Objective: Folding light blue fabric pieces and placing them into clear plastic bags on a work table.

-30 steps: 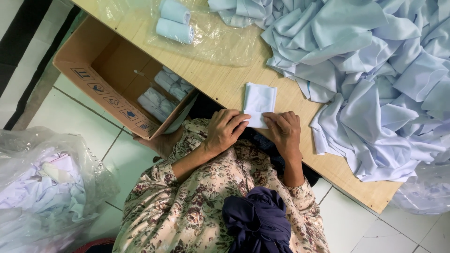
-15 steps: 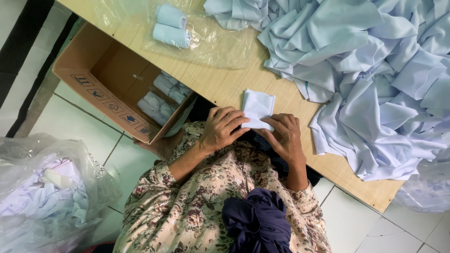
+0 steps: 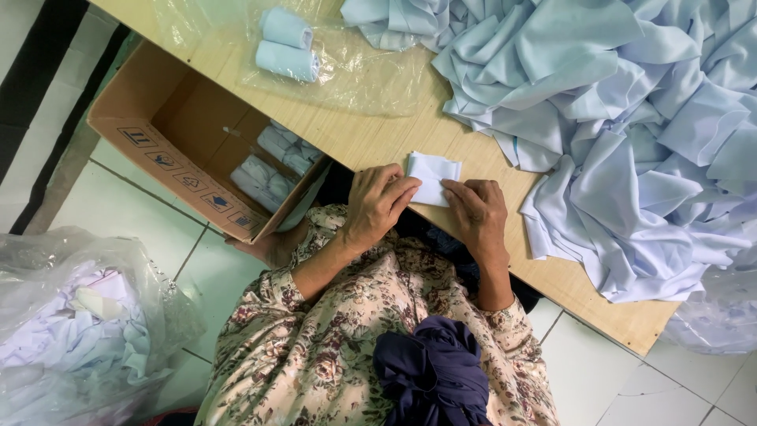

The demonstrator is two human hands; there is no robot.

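A small folded piece of pale blue cloth [image 3: 433,171] lies on the wooden table [image 3: 378,138] near its front edge. My left hand [image 3: 377,205] presses on the cloth's left near corner, fingers curled over it. My right hand [image 3: 475,213] grips its right near edge with the fingertips. Both hands are rolling the near part of the cloth, so only its far half shows. My floral sleeves and a dark blue scarf fill the bottom of the view.
A big heap of pale blue fabric [image 3: 615,110] covers the table's right side. Two rolled cloths [image 3: 287,43] lie on a clear plastic sheet [image 3: 355,71] at the back. An open cardboard box [image 3: 189,134] with more rolls stands left. A plastic bag of cloth [image 3: 71,323] sits on the tiled floor.
The hands have moved up the cloth away from me, rolling it from the near end. The visible flat part has become shorter.
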